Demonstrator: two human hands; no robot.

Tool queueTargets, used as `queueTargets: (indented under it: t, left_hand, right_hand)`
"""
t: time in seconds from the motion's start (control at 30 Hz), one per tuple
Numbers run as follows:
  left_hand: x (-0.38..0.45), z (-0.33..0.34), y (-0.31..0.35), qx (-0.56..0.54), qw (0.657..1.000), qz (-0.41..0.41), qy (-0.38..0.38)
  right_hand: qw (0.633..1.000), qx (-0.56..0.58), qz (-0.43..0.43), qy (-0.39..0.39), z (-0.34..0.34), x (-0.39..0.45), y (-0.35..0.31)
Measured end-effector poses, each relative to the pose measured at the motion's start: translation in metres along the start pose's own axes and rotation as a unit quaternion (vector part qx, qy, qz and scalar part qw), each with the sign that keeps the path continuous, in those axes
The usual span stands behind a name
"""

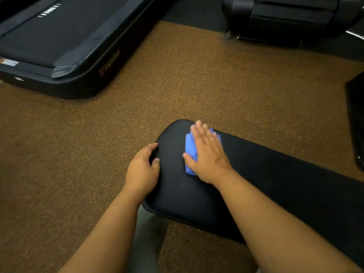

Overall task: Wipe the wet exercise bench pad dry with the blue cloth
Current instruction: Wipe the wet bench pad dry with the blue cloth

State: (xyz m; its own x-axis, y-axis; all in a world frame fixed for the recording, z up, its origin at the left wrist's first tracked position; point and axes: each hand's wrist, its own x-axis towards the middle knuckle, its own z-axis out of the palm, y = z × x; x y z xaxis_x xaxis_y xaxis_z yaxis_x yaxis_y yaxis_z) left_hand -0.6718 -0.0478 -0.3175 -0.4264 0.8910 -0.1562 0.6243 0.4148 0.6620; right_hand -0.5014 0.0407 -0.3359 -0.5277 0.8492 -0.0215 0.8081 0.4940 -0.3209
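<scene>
The black bench pad runs from the centre of the view toward the lower right, its rounded end pointing left. A folded blue cloth lies on the pad near that rounded end. My right hand presses flat on the cloth with straight fingers, covering most of it. My left hand grips the pad's left edge, fingers curled over the rim and thumb on top. Wetness on the pad cannot be made out.
A black treadmill fills the upper left on the brown speckled floor. Another dark machine stands at the upper right, and a black object reaches in from the right edge.
</scene>
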Motion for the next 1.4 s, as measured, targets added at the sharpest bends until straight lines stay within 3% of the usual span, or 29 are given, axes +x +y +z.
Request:
queueTargets:
  t: [0.07, 0.13, 0.2, 0.3, 0.37, 0.43, 0.6, 0.7, 0.97, 1.1, 1.2, 1.33, 1.4]
  left_hand:
    - [0.000, 0.001, -0.002, -0.001, 1.000, -0.005, 0.001]
    - [0.000, 0.001, -0.005, 0.000, 1.000, -0.002, 0.004]
    - [0.001, 0.001, -0.008, -0.002, 1.000, 0.002, 0.004]
    - [0.002, 0.002, -0.013, -0.033, 0.999, 0.002, 0.004]
    - [0.000, 0.000, -0.016, -0.056, 0.998, -0.004, 0.009]
    - [-0.001, -0.004, -0.022, -0.074, 0.997, -0.025, 0.009]
    - [-0.002, -0.009, -0.030, -0.109, 0.993, -0.046, 0.009]
    - [0.001, -0.012, -0.031, -0.157, 0.987, -0.033, 0.022]
    - [0.010, -0.039, -0.018, -0.205, 0.972, 0.006, 0.119]
    - [0.011, -0.043, -0.011, -0.200, 0.970, 0.009, 0.136]
    - [0.006, -0.045, -0.007, -0.187, 0.973, 0.016, 0.132]
    - [-0.003, -0.040, -0.002, -0.176, 0.978, 0.018, 0.113]
    - [-0.009, -0.033, 0.007, -0.158, 0.982, 0.023, 0.097]
  right_hand:
    - [0.993, 0.013, 0.111, 0.023, -0.001, 0.015, -0.008]
    - [0.987, 0.016, 0.160, 0.022, 0.004, 0.014, -0.028]
    - [0.996, 0.025, 0.076, 0.030, 0.013, -0.006, -0.048]
    - [0.988, 0.039, -0.145, -0.018, 0.015, -0.052, -0.050]
    - [0.979, 0.018, -0.200, -0.022, 0.007, -0.059, -0.025]
    - [0.990, -0.005, -0.141, 0.019, 0.000, -0.046, 0.005]
    - [0.987, -0.014, 0.155, 0.035, -0.011, 0.032, 0.024]
    - [0.985, -0.028, 0.170, 0.012, -0.016, 0.076, 0.000]
    - [0.990, -0.105, -0.062, -0.074, -0.009, 0.095, -0.059]
    - [0.933, -0.208, -0.239, -0.173, 0.000, 0.066, -0.118]
    - [0.896, -0.203, -0.326, -0.223, 0.005, 0.026, -0.148]
    - [0.851, -0.197, -0.448, -0.190, 0.000, -0.029, -0.137]
    - [0.846, -0.171, -0.477, -0.165, 0.003, -0.050, -0.114]
